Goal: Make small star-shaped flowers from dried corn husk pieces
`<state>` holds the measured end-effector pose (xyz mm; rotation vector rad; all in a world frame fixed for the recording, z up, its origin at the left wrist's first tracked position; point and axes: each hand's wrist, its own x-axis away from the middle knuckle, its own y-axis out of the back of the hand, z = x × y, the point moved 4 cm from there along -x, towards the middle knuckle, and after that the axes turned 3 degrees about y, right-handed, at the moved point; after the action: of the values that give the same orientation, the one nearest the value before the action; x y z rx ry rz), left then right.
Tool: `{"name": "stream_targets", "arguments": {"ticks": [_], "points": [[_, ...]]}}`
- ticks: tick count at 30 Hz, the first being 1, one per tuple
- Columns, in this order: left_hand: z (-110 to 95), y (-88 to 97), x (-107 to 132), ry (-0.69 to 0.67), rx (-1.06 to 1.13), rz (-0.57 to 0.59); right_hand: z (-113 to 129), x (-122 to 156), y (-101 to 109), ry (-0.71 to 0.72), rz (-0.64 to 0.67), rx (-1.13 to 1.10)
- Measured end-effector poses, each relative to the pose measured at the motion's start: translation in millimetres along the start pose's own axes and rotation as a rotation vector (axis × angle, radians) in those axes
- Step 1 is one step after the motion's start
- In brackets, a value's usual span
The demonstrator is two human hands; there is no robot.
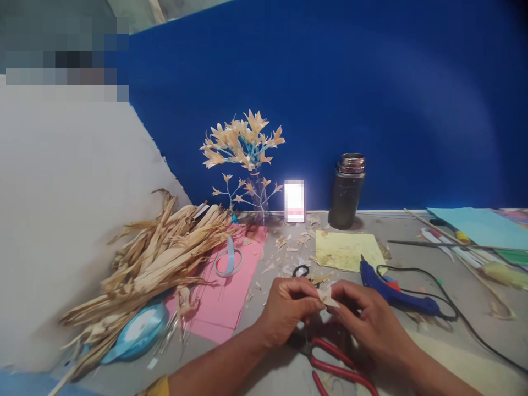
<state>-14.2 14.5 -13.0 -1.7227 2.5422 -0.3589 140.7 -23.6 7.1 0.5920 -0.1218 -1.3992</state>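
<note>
Both hands are low at the near edge of the bench [474,280]. Left hand [289,308] and right hand [365,319] meet fingertip to fingertip. Each grip is pinched closed on the same small pale husk piece [329,297], held just above the bench between the two. Directly under the grip lie red-handled cutters [336,367], partly hidden by the right wrist. Just beyond the left grip are black scissors [301,270], only a handle loop showing. Near the right grip, on its right, lies a blue glue gun [394,297]. Beyond the grip is yellow paper [346,250] amid husk scraps [289,242]. Left of the left grip is pink paper [231,291] with a tape ring [229,263] on it. The dried husk pile [157,258] is further left, well apart. Far beyond the grip, a husk-flower vase [247,154] and a dark jar [346,192] stand by the blue wall [412,82].
</note>
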Motion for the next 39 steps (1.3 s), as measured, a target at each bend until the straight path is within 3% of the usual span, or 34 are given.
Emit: {"name": "stream_targets", "arguments": {"ticks": [9, 17, 27, 32, 39], "points": [[-6, -1.1, 1, 0.024, -0.043, 0.061, 0, -1, 0, -0.013, 0.001, 0.012], [2, 0.8, 0, 0.026, -0.006, 0.02, 2, -2, 2, 0.026, -0.027, 0.057], [1, -3.2, 0, 0.134, -0.012, 0.061, 3, 0, 3, 0.09, 0.024, 0.115], [0, -4.6, 3, 0.064, -0.058, 0.033, 3, -1, 1, 0.086, 0.064, 0.102], [-10, -2.3, 5, -0.082, -0.156, -0.018, 6, 0, 10, 0.014, -0.024, 0.061]]}}
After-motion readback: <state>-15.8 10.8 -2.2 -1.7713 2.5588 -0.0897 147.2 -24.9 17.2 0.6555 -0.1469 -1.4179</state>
